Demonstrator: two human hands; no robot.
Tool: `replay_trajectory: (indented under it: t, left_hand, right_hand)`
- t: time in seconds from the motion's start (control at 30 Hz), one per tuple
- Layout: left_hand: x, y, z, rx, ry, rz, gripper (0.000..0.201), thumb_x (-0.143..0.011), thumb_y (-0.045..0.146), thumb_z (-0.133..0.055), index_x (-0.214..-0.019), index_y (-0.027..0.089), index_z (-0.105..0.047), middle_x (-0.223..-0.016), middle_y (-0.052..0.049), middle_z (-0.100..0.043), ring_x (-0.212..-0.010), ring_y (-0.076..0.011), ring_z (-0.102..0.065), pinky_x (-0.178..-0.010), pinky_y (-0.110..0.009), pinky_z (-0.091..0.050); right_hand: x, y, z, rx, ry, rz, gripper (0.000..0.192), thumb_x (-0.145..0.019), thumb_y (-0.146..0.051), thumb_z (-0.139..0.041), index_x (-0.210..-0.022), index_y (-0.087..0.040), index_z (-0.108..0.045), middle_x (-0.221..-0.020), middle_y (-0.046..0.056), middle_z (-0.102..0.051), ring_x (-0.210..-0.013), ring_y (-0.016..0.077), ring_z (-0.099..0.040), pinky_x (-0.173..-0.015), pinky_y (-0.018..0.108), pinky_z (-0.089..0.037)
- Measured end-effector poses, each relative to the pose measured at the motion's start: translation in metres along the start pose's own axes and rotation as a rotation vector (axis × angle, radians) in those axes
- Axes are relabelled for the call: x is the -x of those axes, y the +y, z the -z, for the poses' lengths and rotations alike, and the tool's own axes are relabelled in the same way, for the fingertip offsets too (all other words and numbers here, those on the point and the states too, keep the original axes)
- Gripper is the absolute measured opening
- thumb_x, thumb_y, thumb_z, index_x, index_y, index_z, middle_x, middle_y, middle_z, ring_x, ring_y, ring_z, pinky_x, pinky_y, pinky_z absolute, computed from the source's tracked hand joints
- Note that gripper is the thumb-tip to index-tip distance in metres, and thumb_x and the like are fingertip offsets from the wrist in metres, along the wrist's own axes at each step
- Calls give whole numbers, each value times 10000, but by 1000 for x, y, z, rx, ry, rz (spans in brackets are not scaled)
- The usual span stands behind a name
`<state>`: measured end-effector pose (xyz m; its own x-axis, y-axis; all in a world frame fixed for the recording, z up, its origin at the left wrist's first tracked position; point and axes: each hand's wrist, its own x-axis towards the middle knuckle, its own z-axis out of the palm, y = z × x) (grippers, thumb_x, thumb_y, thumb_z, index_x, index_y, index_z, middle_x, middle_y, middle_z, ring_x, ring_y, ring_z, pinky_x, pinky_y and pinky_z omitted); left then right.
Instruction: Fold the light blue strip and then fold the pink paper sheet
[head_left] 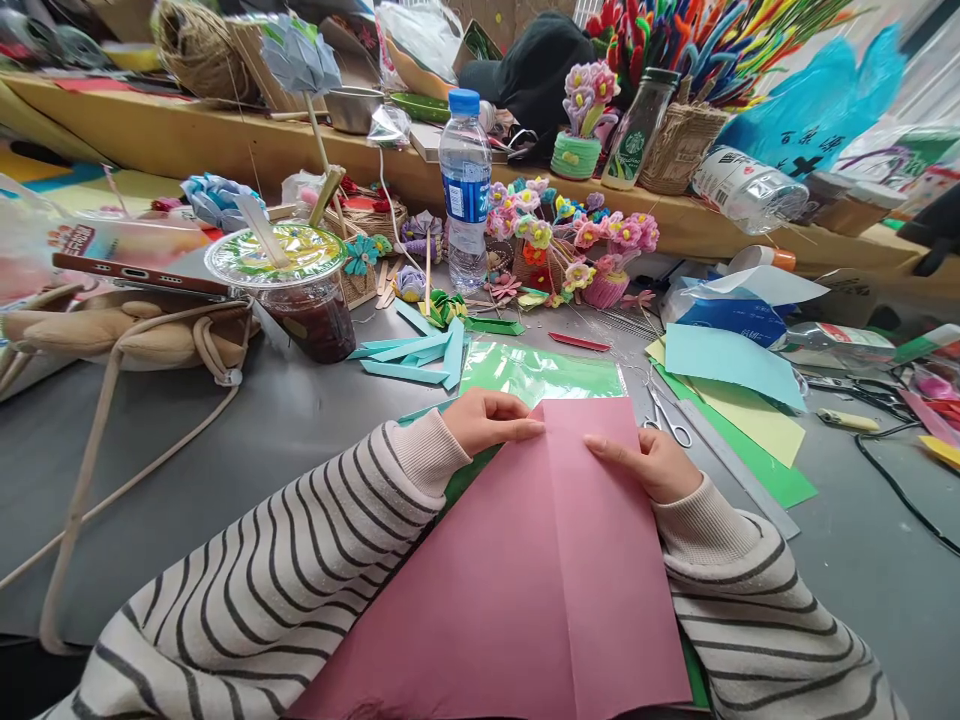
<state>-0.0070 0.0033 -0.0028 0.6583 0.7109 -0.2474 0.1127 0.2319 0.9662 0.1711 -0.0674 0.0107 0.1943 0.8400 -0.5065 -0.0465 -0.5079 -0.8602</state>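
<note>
A large sheet of pink paper [517, 560] lies before me, with a lengthwise crease and its left edge slanting. My left hand [491, 420] pinches its far left corner between thumb and fingers. At the far right edge, my right hand [645, 458] grips the sheet, thumb on top and fingers hidden beneath. Under the paper shows a green mat [540, 368] with a shiny clear cover. Folded light-blue paper strips [420, 352] are piled just past my left hand. Scissors [666, 415] rest beside my right hand.
An iced-drink cup [304, 310] stands left, near a phone [142, 275] on a tan bag [120, 325]. A water bottle [465, 200] is upright at the back, among crocheted flowers [615, 235]. To the right lie coloured paper sheets [735, 365] and a metal ruler [742, 470].
</note>
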Motion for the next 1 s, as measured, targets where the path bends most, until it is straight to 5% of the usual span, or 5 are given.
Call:
replay_trajectory:
  t: [0.17,0.37,1.0]
  left_hand:
    - [1,3,0,-78,-45,106,293,-496,361,-660,-614,101,-593,-544,12,-535,-505,-90,-474,-459,-197,-358]
    - [0,2,-1,-162,-27,24,298,-521,382,-637,-499,101,-539,-423,54,-380,-413,-44,-326,-385,-185,-224]
    - [-1,-2,-3,-238,-2,-13,342,-535,433,-605,-516,98,-538,-421,53,-364,-403,-42,-296,-369,-179,-192]
  right_hand:
    - [1,-2,-1,4,14,-7,258,-444,-337,-702,-507,-109,-599,-472,15,-586,-403,104,-516,-374,197,-397]
    - [0,-2,2,-5,-35,-13,246,-454,-334,-698,-495,-122,-582,-429,-6,-560,-377,93,-490,-369,202,-373]
    - [-6,2,6,-6,-67,-72,295,-467,-377,-687,-598,-117,-637,-555,55,-630,-485,164,-568,-465,266,-443]
